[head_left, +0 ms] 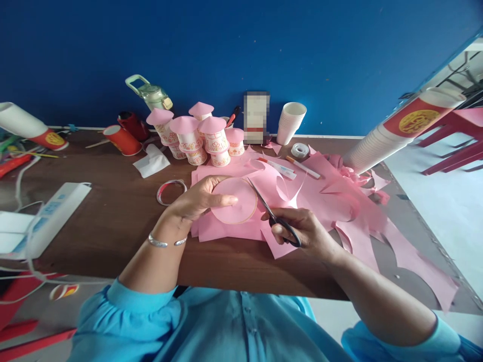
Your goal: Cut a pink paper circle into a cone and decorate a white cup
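My left hand (209,196) grips a pink paper circle (239,206) at its left side, thumb on top. A thin brownish line runs along the circle's edge. In my right hand (298,226) is a pair of scissors (268,210) with black handles, fingers through the loops. Its blades point up and left, close to the circle's upper right edge; whether they touch the paper I cannot tell. Below both hands lie pink paper sheets (230,232). Paper towers with pink cone roofs (184,125) and drawn patterns stand behind my left hand.
Pink scraps (415,261) spread to the right. Markers (281,168), a clear tape roll (300,150), and a paper cup stack (291,123) lie further back. A tall cup stack (400,130) leans at right. At left are a tape ring (171,192) and a power strip (56,216).
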